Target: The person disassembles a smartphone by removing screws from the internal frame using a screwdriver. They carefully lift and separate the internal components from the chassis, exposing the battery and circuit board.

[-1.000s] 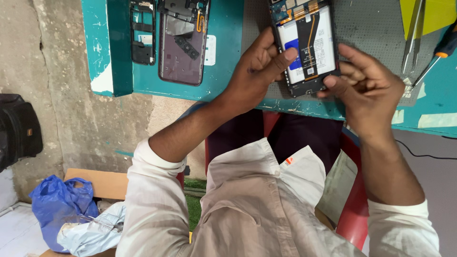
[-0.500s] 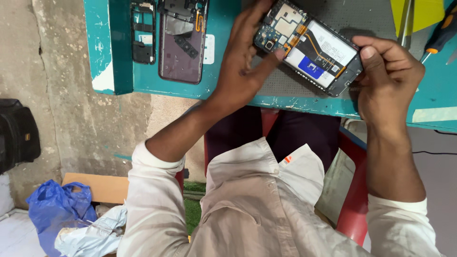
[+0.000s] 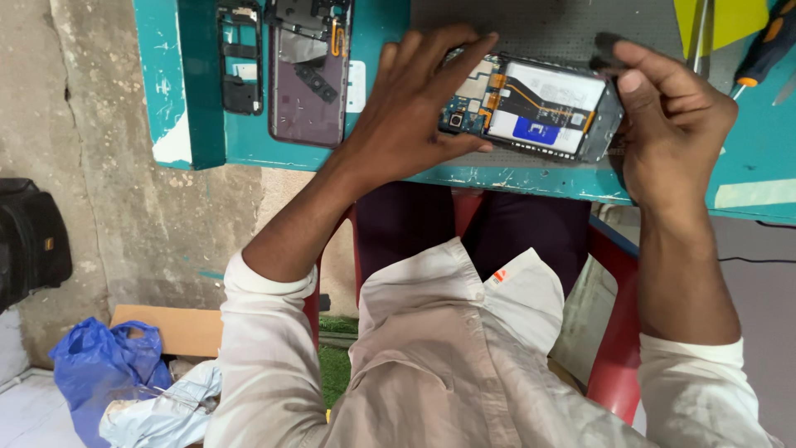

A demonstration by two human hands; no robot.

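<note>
Two hands now press the opened phone [image 3: 531,106] flat on the grey mat [image 3: 547,25] at the near edge of the teal table [image 3: 199,83]; a second ago we held it upright and tilted, so it has been turned sideways and laid down, steadied for work on its insides. Our left hand [image 3: 414,108] spreads over the circuit-board end, fingers gripping that edge. Our right hand [image 3: 672,116] clasps the opposite end, thumb and fingers pinching the frame. On the phone's battery sits a white rectangular label with a blue patch. To the left lie a purple back cover [image 3: 307,79] and a black inner frame [image 3: 239,58]. Far right, an orange-and-black screwdriver [image 3: 767,46] rests near a yellow sheet [image 3: 725,18]. Below left sits a blue plastic bag [image 3: 104,373].
</note>
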